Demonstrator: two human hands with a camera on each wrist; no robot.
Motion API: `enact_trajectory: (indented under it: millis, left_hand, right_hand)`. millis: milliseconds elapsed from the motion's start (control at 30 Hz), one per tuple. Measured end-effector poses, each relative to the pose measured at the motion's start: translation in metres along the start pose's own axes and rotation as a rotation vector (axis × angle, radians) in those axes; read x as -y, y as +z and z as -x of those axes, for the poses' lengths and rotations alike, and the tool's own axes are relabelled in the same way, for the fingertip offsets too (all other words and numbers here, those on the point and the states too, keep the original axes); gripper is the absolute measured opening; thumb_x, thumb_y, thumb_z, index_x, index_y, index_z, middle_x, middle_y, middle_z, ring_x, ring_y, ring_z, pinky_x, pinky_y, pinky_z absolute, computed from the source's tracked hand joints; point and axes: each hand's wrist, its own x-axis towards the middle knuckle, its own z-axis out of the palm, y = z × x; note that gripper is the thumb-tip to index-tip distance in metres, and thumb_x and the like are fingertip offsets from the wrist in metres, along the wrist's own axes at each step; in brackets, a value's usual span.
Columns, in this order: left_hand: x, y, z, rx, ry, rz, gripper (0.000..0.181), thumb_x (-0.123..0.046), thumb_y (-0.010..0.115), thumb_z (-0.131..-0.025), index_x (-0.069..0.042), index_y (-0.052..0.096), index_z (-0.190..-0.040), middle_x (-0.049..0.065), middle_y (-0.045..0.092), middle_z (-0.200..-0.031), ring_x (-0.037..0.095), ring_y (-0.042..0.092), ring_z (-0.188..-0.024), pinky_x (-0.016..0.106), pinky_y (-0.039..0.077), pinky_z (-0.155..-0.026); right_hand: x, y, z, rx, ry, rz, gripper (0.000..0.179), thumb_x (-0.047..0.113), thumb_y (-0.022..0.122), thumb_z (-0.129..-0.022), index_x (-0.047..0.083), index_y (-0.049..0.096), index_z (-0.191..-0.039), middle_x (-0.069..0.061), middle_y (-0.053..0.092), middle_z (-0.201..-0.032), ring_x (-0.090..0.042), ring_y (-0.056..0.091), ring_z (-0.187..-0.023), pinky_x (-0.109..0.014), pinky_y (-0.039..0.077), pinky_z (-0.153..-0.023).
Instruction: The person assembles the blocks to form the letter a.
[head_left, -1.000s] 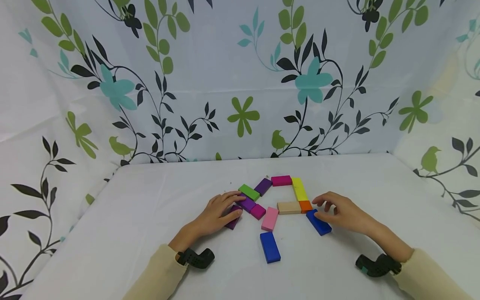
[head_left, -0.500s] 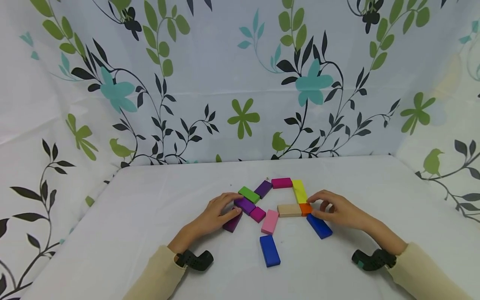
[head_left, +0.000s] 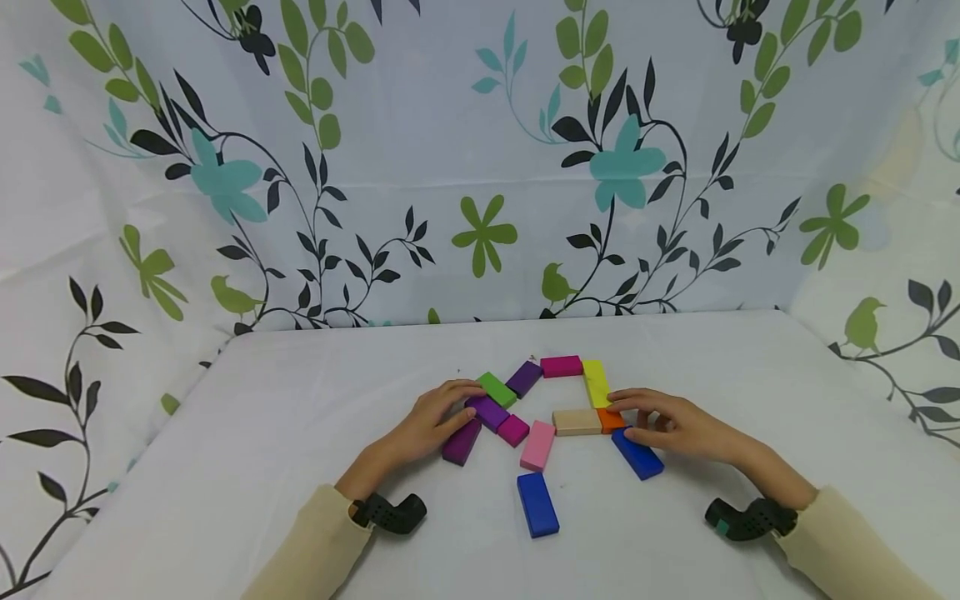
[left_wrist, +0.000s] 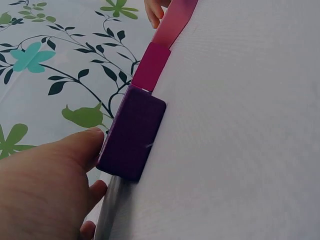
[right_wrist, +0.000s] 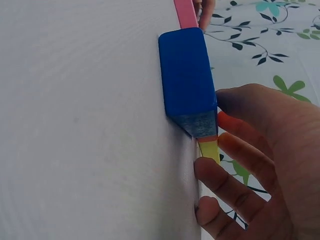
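In the head view my left hand (head_left: 433, 423) rests at the left end of a row of wooden blocks. Its fingertips touch the green block (head_left: 497, 389) and purple block (head_left: 487, 413), with the thumb by the dark purple block (head_left: 461, 442). My right hand (head_left: 678, 427) lies at the other end, fingers loosely bent. The index fingertip is at the yellow block (head_left: 596, 383) and orange block (head_left: 610, 421); the thumb is at the upper end of a blue block (head_left: 637, 454). In the right wrist view, that blue block (right_wrist: 187, 72) stands close beside the thumb.
Between the hands lie a magenta block (head_left: 513, 430), a pink block (head_left: 537, 446) and a tan block (head_left: 577, 422). A second blue block (head_left: 537, 505) is nearer. Behind are another purple block (head_left: 524, 379) and magenta block (head_left: 561, 367). Patterned cloth (head_left: 480, 167) hangs behind the white table (head_left: 337, 367).
My right hand has moved left, from beside the blue block to the yellow and orange blocks. The left hand stays near the green and purple blocks, its thumb slightly farther up.
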Motion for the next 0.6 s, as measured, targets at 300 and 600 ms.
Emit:
enact_trajectory:
  millis: [300,600]
  left_hand:
    - [0.0008,-0.002,-0.0013,-0.002,0.05,-0.045,0.032,-0.008,0.047,-0.102,-0.003,0.055,-0.133,0.015,0.054,-0.136,0.034,0.047,-0.131,0.055,0.034,-0.108]
    - [-0.0045,-0.0037,0.0023,-0.011,-0.073,-0.019,0.034,-0.022,0.058,-0.099,-0.011,0.06,-0.131,0.01,0.055,-0.128,0.03,0.049,-0.125,0.053,0.039,-0.106]
  right_hand:
    - [-0.0015,-0.0006,0.001,-0.006,0.004,-0.005,0.037,0.015,0.065,-0.094,0.009,0.059,-0.13,-0.019,0.052,-0.136,-0.008,0.052,-0.088,-0.02,0.049,-0.07]
    - [-0.0061,0.0035,0.0012,0.001,0.031,-0.013,0.038,0.018,0.064,-0.095,0.009,0.058,-0.131,-0.018,0.051,-0.137,-0.009,0.051,-0.089,-0.021,0.048,-0.07]
